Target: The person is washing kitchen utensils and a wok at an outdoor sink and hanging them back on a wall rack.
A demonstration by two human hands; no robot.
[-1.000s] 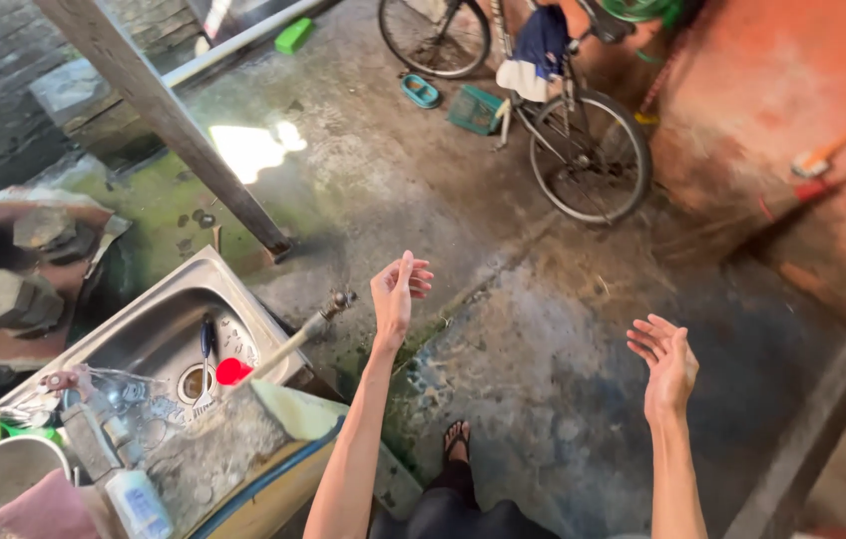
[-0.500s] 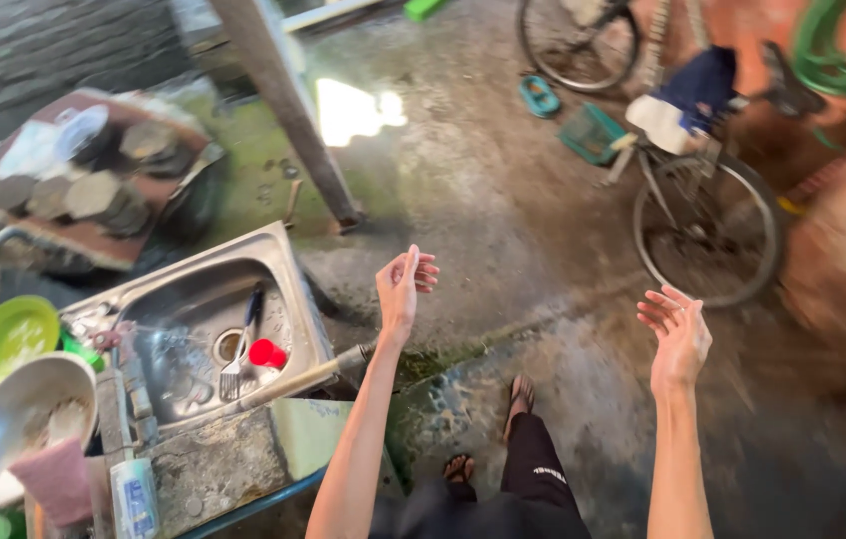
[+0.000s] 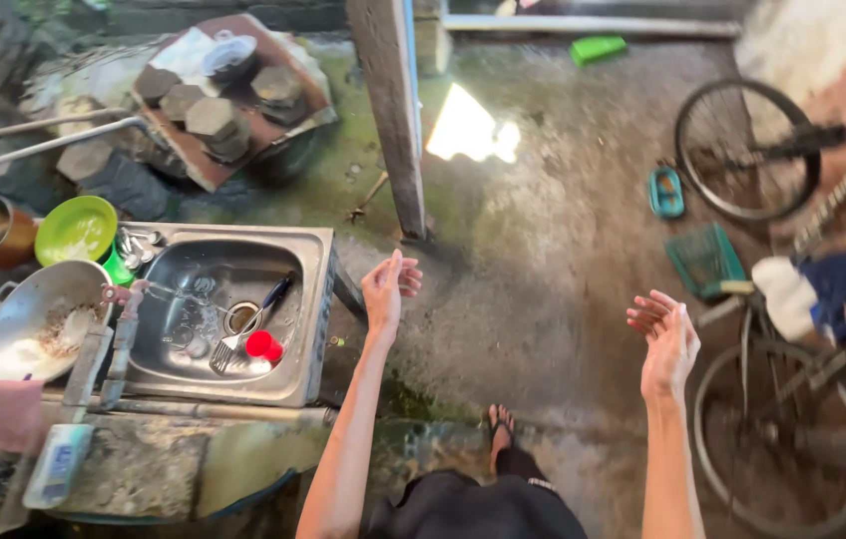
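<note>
Both hands raised and empty: left hand (image 3: 384,290) just right of the steel sink (image 3: 318,299), fingers loosely spread; right hand (image 3: 666,342) near the bicycle (image 3: 792,389), fingers together. Wet, mossy floor (image 3: 533,260) underfoot, sandals on; likely slipping hazard.

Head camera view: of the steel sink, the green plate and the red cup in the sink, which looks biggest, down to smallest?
1. Steel sink, clearly largest.
2. Green plate.
3. Red cup, smallest.
All lie at similar distance, so the order seems safe.
</note>
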